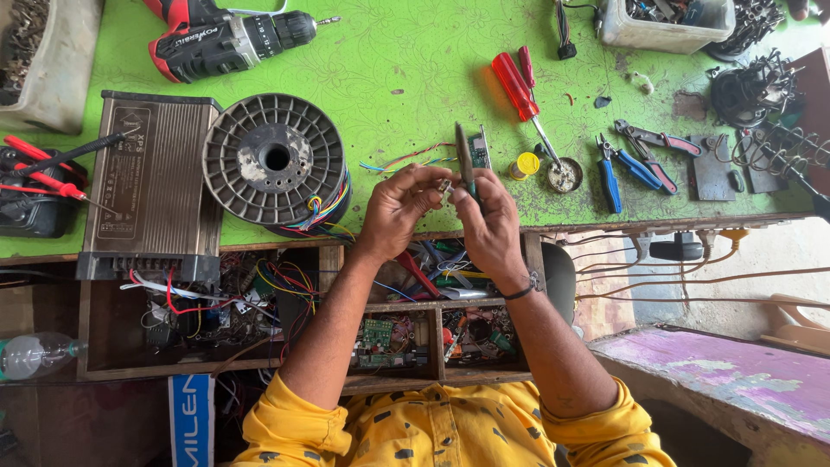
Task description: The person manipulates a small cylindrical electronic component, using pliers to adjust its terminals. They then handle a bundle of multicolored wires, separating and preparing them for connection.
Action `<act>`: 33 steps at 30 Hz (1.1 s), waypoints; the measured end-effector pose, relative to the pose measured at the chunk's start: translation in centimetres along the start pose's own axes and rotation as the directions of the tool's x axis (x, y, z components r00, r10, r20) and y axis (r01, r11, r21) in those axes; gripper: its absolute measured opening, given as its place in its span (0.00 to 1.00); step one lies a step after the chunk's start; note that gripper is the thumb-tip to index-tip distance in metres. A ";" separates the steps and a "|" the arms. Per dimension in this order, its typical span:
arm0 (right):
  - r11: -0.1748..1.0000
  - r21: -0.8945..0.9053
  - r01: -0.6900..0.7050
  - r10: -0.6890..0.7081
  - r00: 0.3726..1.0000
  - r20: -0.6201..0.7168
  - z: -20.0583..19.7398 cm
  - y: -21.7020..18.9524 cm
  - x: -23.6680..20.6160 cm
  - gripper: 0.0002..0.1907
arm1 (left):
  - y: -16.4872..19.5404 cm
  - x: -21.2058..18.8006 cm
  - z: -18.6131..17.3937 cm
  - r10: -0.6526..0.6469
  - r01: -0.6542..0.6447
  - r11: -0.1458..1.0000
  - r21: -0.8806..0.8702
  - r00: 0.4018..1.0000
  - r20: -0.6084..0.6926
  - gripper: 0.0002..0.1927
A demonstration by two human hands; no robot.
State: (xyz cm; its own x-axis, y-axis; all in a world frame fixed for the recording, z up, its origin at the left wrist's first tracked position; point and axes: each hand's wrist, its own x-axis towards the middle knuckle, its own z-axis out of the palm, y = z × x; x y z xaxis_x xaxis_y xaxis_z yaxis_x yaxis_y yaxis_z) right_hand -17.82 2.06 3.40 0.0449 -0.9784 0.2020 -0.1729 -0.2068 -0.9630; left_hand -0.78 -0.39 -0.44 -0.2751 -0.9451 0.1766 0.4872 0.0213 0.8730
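Both forearms rise from yellow sleeves at the bottom of the view and angle inward, so the two hands meet close together in the middle. The left hand [399, 207] is curled, palm turned toward the right, its thumb and fingertips pinched at the point where the hands join. The right hand [494, 220] shows its back to the camera, fingers bent and closed in a grip, and a dark band circles its wrist.
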 end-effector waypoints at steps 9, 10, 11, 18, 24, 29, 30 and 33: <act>0.934 -0.304 0.186 -0.200 0.980 -0.017 -0.1 -1.4 -0.3 0.06 | -0.3 -0.1 -0.5 -0.046 0.046 0.996 0.073 0.999 -0.010 0.14; 0.817 -0.468 0.337 -0.373 0.928 0.017 -0.4 -1.7 -0.1 0.07 | -0.5 0.0 -0.5 -0.042 0.042 0.999 0.023 0.999 -0.003 0.12; 0.829 -0.464 0.312 -0.358 0.934 -0.012 -0.8 -2.1 0.1 0.08 | -0.6 0.1 -0.6 -0.037 0.037 0.999 -0.028 0.999 0.003 0.10; 0.445 -0.885 0.140 -0.397 0.916 -0.054 -10.7 0.4 7.3 0.24 | -0.9 0.1 -0.4 0.022 -0.022 0.996 -0.081 1.000 0.005 0.11; 0.276 -0.910 0.311 -0.463 0.872 0.157 -16.1 3.9 10.8 0.07 | -0.6 0.0 -0.3 -0.039 0.039 0.999 0.008 0.999 -0.027 0.17; 0.603 -0.750 0.271 -0.357 0.933 0.050 -14.7 0.2 6.5 0.03 | -0.4 -0.1 -0.3 -0.028 0.028 1.000 0.007 1.000 0.003 0.12; 0.575 -0.746 0.335 -0.377 0.918 0.122 -14.0 -0.8 4.8 0.04 | -0.4 0.0 -0.3 -0.012 0.012 1.000 0.016 1.000 0.002 0.12; 0.805 -0.543 0.241 -0.065 0.944 0.324 -12.1 -2.5 -2.2 0.10 | -0.5 0.2 -0.5 -0.063 0.065 0.997 -0.044 0.997 0.037 0.12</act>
State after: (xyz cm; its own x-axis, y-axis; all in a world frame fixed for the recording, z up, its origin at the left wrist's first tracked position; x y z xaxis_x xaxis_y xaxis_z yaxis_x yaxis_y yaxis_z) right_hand -29.34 4.64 7.54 0.3719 -0.9075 0.1954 -0.6623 -0.4069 -0.6292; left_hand -0.68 -0.73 -1.08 -0.3361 -0.9317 0.1379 0.5045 -0.0544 0.8617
